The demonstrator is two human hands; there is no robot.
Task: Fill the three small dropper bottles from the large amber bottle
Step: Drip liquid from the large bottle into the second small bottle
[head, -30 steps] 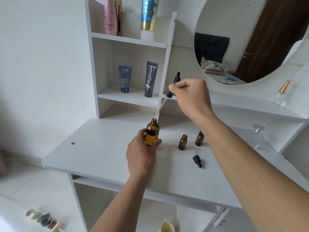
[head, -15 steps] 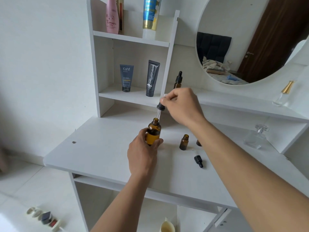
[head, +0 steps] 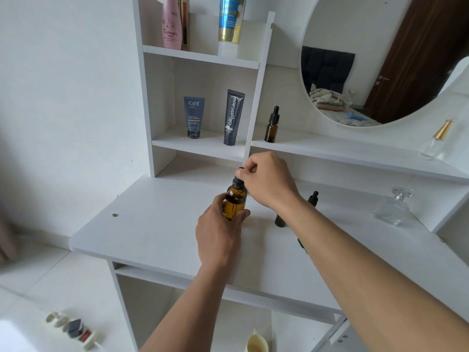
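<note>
My left hand (head: 219,231) grips the large amber bottle (head: 235,202), which stands upright on the white desk top (head: 157,224). My right hand (head: 269,180) pinches the black dropper cap (head: 238,178), now seated on that bottle's neck. One small capped dropper bottle (head: 272,126) stands on the shelf behind. Another capped small bottle (head: 312,198) peeks out behind my right forearm. A third small bottle (head: 280,221) shows only its base under my wrist. A loose black dropper cap (head: 302,245) is mostly hidden by my forearm.
Two tubes (head: 194,116) stand on the middle shelf and tall bottles (head: 172,24) on the top shelf. A clear glass perfume bottle (head: 392,208) sits at the desk's right, another with a gold cap (head: 437,141) on the ledge. A round mirror (head: 380,57) hangs behind.
My right hand came down and slid the dropper's glass tube into the large amber bottle until the cap met the neck. The left hand kept its hold.
</note>
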